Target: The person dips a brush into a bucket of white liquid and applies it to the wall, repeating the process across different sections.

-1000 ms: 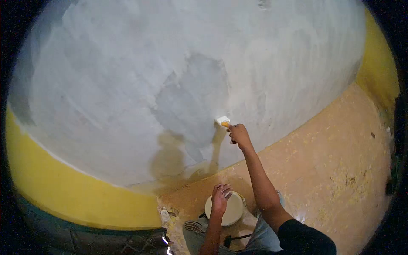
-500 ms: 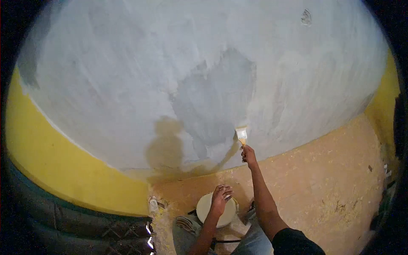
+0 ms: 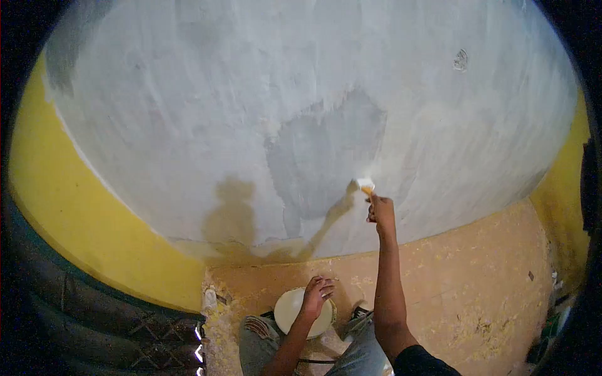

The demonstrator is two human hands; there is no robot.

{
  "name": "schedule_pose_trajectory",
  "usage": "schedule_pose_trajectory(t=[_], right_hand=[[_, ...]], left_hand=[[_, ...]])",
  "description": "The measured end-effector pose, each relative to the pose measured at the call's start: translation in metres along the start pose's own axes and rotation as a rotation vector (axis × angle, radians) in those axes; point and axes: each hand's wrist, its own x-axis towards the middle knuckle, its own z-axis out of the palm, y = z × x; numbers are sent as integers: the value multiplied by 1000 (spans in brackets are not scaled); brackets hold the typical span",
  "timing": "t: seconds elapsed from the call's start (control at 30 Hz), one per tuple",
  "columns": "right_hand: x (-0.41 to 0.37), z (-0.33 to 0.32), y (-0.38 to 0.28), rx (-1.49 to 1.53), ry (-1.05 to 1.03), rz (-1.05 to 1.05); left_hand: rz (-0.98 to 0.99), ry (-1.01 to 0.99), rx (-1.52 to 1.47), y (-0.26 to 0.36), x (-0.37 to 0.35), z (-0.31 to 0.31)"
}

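Observation:
My right hand [image 3: 382,212] is closed around the handle of a paintbrush [image 3: 365,185], its pale bristle end against the grey wall [image 3: 445,125]. Just left of the brush is a darker grey patch on that wall, with lighter, streaky coating around it. My left hand [image 3: 318,293] hangs over a round bucket [image 3: 276,313] between my legs. Its fingers are loosely bent and apart, with nothing visible in them. Pale cream-white paint shows in the bucket, partly hidden by my left hand and forearm.
Yellow wall [image 3: 94,232] borders the grey area at left, with more yellow at the far right. The tan floor [image 3: 439,282] carries yellowish flakes and specks. A dark slatted object [image 3: 119,332] stands at lower left. My shadow falls on the wall.
My right hand and the brush have moved slightly up and right along the wall, and the brush has tilted. The view has shifted a little; my left hand still hovers over the bucket.

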Motion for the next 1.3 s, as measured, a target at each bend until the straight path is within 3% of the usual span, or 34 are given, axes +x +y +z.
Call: schedule_pose_trajectory(t=[0.1, 0.23, 0.3, 0.43, 0.73, 0.83, 0.93, 1.03, 1.1, 1.17, 1.3], right_hand=[[-28, 6, -44, 24, -24, -89], [-48, 11, -41, 130, -92, -252], [-25, 9, 2, 104, -123, -229], [34, -7, 146, -24, -107, -66], [28, -46, 234, -78, -178, 122], [5, -40, 226, -188, -41, 232], [8, -31, 232, -198, 35, 146], [13, -13, 198, -231, 92, 151], [26, -9, 177, -506, 20, -322], [18, 9, 107, -373, 70, -48], [-10, 18, 39, -269, 69, 26]], left_hand=[[9, -6, -16, -2, -2, 12], [25, -21, -14, 5, -6, 20], [6, -15, -10, 2, -1, 16], [-11, -5, 8, 1, 3, 10], [49, -12, 18, 3, -3, 18], [17, -15, 11, 1, -6, 16], [-18, -6, -6, -2, -5, 13], [-2, -25, 26, -3, -6, 11], [9, -30, 23, -1, -9, 12], [19, -34, 16, 3, -12, 18], [40, -12, -9, 9, -15, 23]])
